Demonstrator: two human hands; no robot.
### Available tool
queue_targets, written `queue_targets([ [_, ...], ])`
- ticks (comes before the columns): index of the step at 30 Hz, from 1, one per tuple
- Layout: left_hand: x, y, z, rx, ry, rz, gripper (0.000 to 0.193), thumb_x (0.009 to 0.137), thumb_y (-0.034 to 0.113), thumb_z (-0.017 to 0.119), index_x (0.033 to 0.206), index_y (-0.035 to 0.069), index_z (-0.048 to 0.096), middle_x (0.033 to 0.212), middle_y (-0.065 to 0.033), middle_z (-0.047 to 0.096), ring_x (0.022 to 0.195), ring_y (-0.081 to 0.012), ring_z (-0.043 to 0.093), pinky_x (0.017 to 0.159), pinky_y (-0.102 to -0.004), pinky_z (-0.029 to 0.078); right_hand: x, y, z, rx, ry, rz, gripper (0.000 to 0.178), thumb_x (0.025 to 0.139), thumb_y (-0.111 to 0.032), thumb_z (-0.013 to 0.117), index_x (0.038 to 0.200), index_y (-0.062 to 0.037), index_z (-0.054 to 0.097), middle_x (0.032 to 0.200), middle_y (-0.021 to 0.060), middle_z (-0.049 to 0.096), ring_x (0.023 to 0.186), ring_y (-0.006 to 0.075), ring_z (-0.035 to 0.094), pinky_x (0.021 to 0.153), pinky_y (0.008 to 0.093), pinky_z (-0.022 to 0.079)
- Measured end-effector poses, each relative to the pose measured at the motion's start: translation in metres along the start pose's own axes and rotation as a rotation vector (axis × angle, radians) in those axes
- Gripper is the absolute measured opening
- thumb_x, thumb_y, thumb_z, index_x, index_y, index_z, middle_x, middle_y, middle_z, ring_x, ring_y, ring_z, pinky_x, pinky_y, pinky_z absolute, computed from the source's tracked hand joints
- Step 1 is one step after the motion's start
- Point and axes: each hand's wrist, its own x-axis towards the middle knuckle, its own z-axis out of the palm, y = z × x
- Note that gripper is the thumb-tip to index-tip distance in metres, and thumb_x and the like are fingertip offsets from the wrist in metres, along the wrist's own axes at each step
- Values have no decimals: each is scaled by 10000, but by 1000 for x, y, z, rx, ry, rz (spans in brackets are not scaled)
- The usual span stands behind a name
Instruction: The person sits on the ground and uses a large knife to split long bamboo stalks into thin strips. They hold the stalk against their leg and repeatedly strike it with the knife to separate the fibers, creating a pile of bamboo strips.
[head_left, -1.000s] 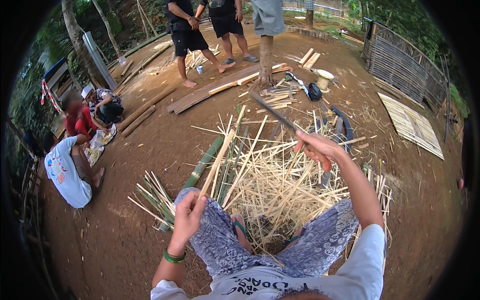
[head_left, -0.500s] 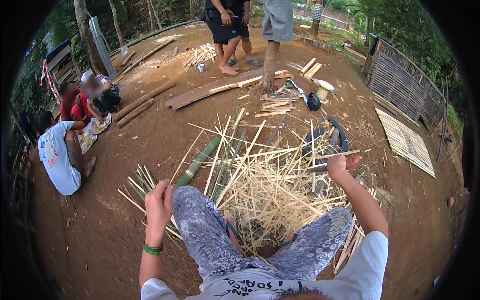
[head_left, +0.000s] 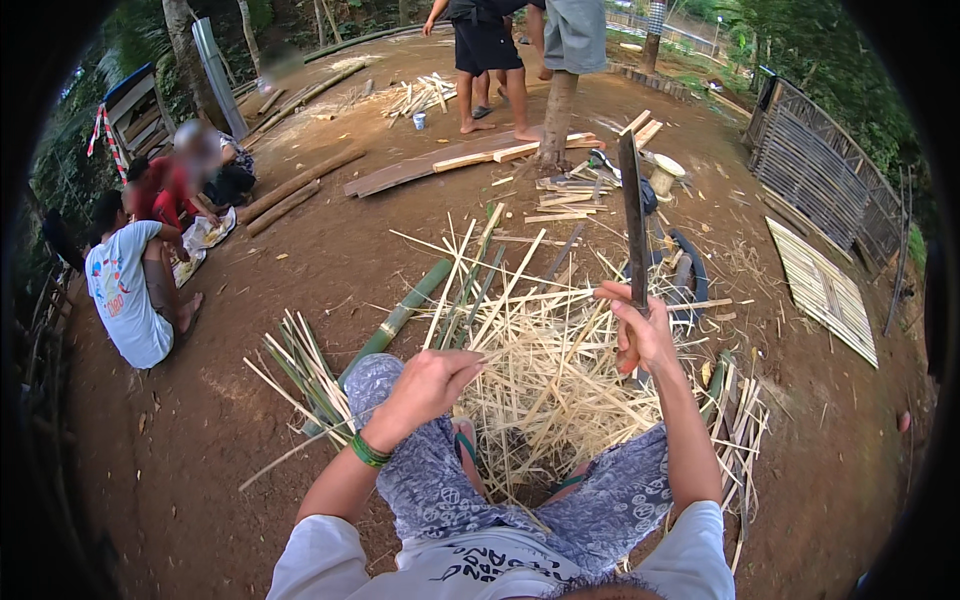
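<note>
Leftmost, we locate a loose bundle of green and pale split-bamboo strips (head_left: 305, 368). Beside it lies a thick green bamboo pole (head_left: 402, 316). Our left hand (head_left: 426, 385) pinches its fingers together near our knee; we cannot tell whether they hold a strip. Pale bamboo shavings (head_left: 545, 385) heap before our feet. Our right hand (head_left: 645, 335) grips a long, dark-bladed knife (head_left: 634, 215), tip pointing away.

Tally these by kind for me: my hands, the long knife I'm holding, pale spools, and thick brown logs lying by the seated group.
Hands, left hand and right hand: 2
Long knife: 1
Pale spool: 1
Brown logs: 2
Total: 6
</note>
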Motion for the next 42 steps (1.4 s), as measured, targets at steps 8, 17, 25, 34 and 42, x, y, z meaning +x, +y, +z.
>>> queue_targets([
  [8, 0, 9, -6, 107, -3, 71, 231, 911, 167, 660, 1085, 28, 720, 834, -167, 688, 733, -351, 662, 629, -438, 501, 2, 18, 9, 96, -112, 96, 144, 928, -72, 647, 1018, 41, 658, 610, 40, 583, 432, 73, 472, 390, 217, 369],
  [17, -4, -21, -21, 348, 183, 70, 266, 911, 186, 686, 1144, 70, 739, 691, -97, 580, 540, -217, 551, 494, -362, 457, 2, -6, -6, -194, 38, 17, 263, 895, -32, 607, 1143, 26, 668, 569, -30, 488, 435, 39, 421, 380, 223, 298],
  [25, 10, -44, -90, 179, 487, 4, 232, 954, 79, 628, 1156, 2, 710, 695, -39, 577, 582, -122, 511, 508, -287, 405, 10, 6, -40, -412, 327, -116, 374, 891, -67, 610, 1249, 29, 658, 876, 55, 722, 470, 40, 443, 433, 240, 335],
  [34, 54, -42, -166, -266, 607, -34, 211, 1013, 151, 609, 1169, 9, 616, 815, -21, 667, 715, -92, 631, 649, -250, 524, 10, 18, -5, -238, 210, -73, 313, 944, -117, 635, 1210, 47, 654, 1098, 111, 747, 468, 45, 488, 411, 216, 376],
  [42, 130, 13, -205, -539, 829, 259, 248, 1013, 165, 607, 1213, 21, 574, 1048, -93, 687, 961, -185, 678, 868, -336, 567, 11, 10, 56, -53, -38, -56, 256, 960, -231, 654, 1022, 15, 694, 873, 102, 746, 411, 51, 482, 356, 202, 371],
])
